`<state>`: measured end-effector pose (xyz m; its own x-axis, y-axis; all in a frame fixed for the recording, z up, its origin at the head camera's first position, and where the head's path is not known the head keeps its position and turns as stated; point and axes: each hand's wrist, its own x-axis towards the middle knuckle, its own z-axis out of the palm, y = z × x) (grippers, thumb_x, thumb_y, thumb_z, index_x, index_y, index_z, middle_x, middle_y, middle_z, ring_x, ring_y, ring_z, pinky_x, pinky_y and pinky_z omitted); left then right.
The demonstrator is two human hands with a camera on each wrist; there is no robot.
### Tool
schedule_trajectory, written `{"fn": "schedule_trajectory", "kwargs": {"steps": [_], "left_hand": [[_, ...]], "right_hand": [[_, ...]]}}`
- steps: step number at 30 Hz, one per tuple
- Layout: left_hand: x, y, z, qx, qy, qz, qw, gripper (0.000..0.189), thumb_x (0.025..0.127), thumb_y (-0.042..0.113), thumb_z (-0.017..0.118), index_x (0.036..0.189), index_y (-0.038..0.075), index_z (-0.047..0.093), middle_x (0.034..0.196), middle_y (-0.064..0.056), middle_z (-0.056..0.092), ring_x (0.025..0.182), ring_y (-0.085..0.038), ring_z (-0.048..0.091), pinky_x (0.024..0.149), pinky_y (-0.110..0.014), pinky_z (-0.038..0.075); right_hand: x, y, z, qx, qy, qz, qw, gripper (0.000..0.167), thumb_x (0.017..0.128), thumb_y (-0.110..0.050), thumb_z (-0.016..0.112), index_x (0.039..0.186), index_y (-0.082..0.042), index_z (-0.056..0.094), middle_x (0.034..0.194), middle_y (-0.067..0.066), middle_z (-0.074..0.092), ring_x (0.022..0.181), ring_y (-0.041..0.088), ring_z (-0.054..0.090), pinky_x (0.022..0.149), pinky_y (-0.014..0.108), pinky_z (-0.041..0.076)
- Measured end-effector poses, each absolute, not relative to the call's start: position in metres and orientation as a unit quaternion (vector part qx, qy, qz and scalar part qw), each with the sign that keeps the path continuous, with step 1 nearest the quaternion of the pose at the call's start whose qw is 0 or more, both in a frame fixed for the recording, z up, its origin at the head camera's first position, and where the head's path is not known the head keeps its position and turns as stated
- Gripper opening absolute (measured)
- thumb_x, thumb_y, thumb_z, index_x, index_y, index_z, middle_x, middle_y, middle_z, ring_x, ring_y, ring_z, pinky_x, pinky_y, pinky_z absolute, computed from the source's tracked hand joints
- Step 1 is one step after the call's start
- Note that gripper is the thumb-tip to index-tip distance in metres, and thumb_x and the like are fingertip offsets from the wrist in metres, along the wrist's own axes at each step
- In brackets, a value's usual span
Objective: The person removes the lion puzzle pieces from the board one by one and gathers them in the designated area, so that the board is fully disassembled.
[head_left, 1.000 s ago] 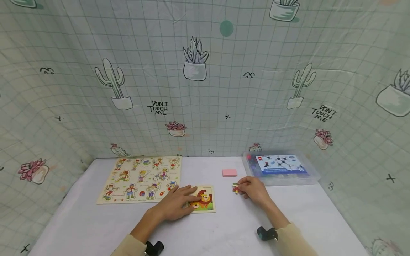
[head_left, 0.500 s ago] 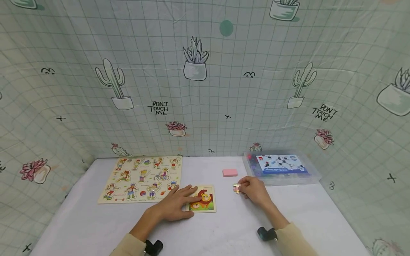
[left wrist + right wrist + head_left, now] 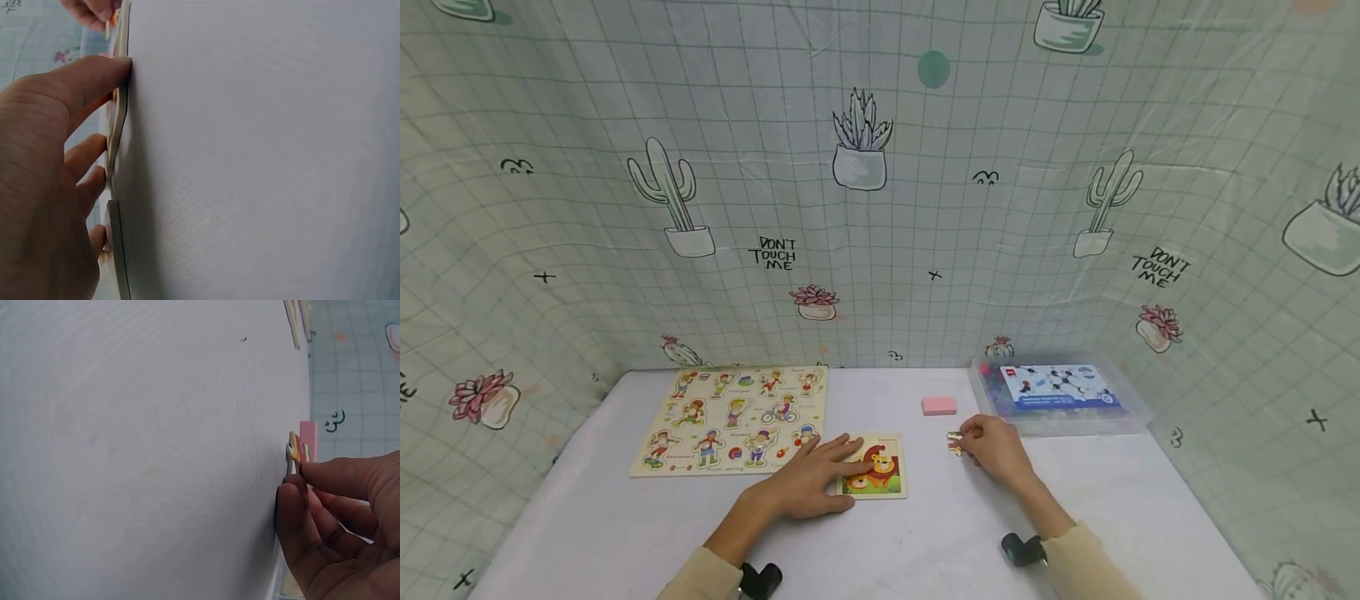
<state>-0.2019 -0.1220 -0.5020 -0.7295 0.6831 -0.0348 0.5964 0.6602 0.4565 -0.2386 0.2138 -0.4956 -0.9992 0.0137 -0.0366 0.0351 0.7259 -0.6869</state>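
My left hand (image 3: 805, 483) rests with spread fingers on the left part of a small square lion puzzle (image 3: 889, 475), hiding some of its picture. In the left wrist view, the thumb (image 3: 94, 75) lies at the puzzle's near edge. To the right, my right hand (image 3: 1000, 450) pinches a small colourful jigsaw piece (image 3: 954, 442) between thumb and fingertips, low by the tabletop. Close up in the right wrist view, this jigsaw piece (image 3: 294, 450) shows tilted, with yellow and reddish-brown on it. Whether it touches the cloth I cannot tell.
A large wooden picture board (image 3: 718, 417) with sports figures lies at the left, partly behind my left hand. Behind the jigsaw piece is a pink block (image 3: 938, 406). A clear plastic box (image 3: 1060, 390) with a blue-and-white label stands at back right, beneath a patterned curtain (image 3: 887, 225).
The jigsaw piece has tilted back and forth in my right hand, its face catching the light half a second ago. Both hands stay in nearly the same places.
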Motion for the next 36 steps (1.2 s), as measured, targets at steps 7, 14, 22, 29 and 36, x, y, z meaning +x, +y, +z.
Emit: {"fn": "schedule_trajectory", "kwargs": {"steps": [7, 14, 22, 29, 36], "left_hand": [[-0.2017, -0.1230, -0.5004, 0.356, 0.905, 0.210, 0.101, 0.056, 0.095, 0.039, 0.065, 0.148, 0.029, 0.053, 0.164, -0.004, 0.032, 0.153, -0.029, 0.022, 0.120, -0.064, 0.012], [-0.2006, -0.1227, -0.4990, 0.358, 0.903, 0.217, 0.100, 0.056, 0.095, 0.038, 0.066, 0.148, 0.028, 0.053, 0.164, -0.005, 0.032, 0.153, -0.030, 0.022, 0.119, -0.064, 0.012], [-0.2008, -0.1226, -0.4987, 0.363, 0.901, 0.218, 0.095, 0.055, 0.095, 0.038, 0.066, 0.148, 0.026, 0.054, 0.163, -0.007, 0.033, 0.153, -0.032, 0.023, 0.118, -0.066, 0.013], [-0.1996, -0.1226, -0.4985, 0.361, 0.901, 0.219, 0.099, 0.055, 0.095, 0.038, 0.066, 0.148, 0.027, 0.054, 0.163, -0.006, 0.033, 0.153, -0.031, 0.023, 0.119, -0.065, 0.013], [-0.1996, -0.1227, -0.4976, 0.367, 0.898, 0.223, 0.094, 0.055, 0.095, 0.036, 0.067, 0.147, 0.024, 0.054, 0.163, -0.009, 0.033, 0.152, -0.034, 0.024, 0.117, -0.067, 0.013]], "right_hand": [[-0.2401, 0.2123, -0.4978, 0.004, 0.940, -0.341, -0.003, 0.014, 0.085, -0.003, 0.067, 0.098, -0.003, 0.073, 0.072, 0.000, 0.064, 0.059, 0.012, 0.055, 0.056, 0.027, 0.043], [-0.2396, 0.2118, -0.4968, -0.018, 0.952, -0.306, -0.024, 0.015, 0.083, -0.003, 0.067, 0.096, -0.003, 0.074, 0.077, 0.001, 0.066, 0.070, 0.015, 0.055, 0.066, 0.030, 0.046], [-0.2404, 0.2108, -0.4975, -0.029, 0.956, -0.288, -0.038, 0.013, 0.083, -0.005, 0.070, 0.095, -0.004, 0.075, 0.079, 0.002, 0.069, 0.074, 0.015, 0.059, 0.072, 0.034, 0.050], [-0.2401, 0.2105, -0.4962, -0.032, 0.958, -0.282, -0.032, 0.013, 0.081, -0.002, 0.068, 0.092, -0.003, 0.074, 0.077, 0.002, 0.068, 0.071, 0.015, 0.057, 0.068, 0.033, 0.049], [-0.2398, 0.2100, -0.4931, -0.049, 0.959, -0.277, 0.016, 0.026, 0.081, -0.001, 0.069, 0.106, -0.004, 0.074, 0.078, 0.002, 0.060, 0.073, 0.017, 0.052, 0.066, 0.032, 0.044]]}}
